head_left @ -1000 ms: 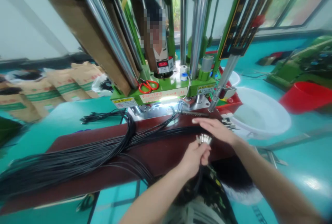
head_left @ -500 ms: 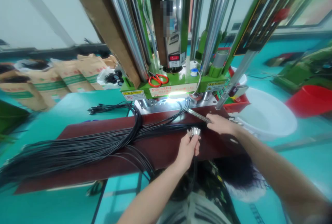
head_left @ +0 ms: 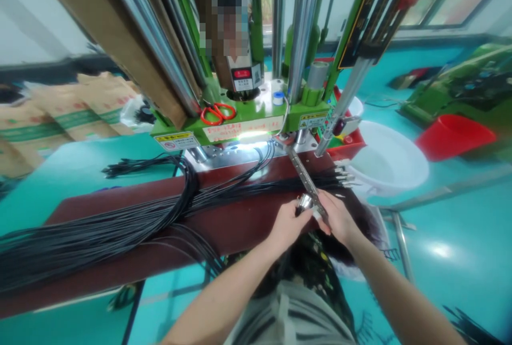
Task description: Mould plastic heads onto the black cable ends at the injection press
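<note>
My left hand is closed around a small bunch of silvery metal connectors, which stick up past the thumb. My right hand grips the near end of a long, narrow metal bar. The bar slants away over the brown board, its far end close to the press bed. Both hands are close together, with the connectors just left of the bar. A thick bundle of black cables lies along the brown board. Silvery cable ends lie beyond my right hand.
A green press with steel columns stands ahead, its lamp lit. Orange-handled scissors lie on it. To the right are a red bin, a white tub and a red bucket. Paper sacks stand at left.
My right hand has drawn the metal bar towards me and turned it, bringing it beside my left hand. The left hand still holds the connectors. The view has shifted right.
</note>
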Demonstrator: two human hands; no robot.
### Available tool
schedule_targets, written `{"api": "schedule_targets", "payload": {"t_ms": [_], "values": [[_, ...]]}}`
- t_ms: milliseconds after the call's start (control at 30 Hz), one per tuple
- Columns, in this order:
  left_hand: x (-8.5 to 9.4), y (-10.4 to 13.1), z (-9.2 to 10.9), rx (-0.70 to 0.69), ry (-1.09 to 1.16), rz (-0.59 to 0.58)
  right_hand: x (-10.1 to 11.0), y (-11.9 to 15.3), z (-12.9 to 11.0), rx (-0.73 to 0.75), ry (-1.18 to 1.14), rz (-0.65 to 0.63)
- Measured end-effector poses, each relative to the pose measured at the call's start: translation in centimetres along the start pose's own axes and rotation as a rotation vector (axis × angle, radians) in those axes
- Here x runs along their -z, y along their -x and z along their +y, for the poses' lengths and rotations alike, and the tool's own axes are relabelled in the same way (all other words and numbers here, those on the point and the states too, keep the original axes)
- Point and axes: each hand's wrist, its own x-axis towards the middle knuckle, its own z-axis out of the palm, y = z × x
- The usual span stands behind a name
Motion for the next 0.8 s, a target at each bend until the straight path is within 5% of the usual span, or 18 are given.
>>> {"api": "schedule_targets", "payload": {"t_ms": [333,800], "values": [[0.0,0.0,0.1,0.029,0.003,0.022,-0.2,1.0,-0.2,0.070,0.211,0.064],[0.3,0.0,0.5,0.017,0.086,0.027,-0.2,0.7,0.3,0.063,0.163,0.012]]}}
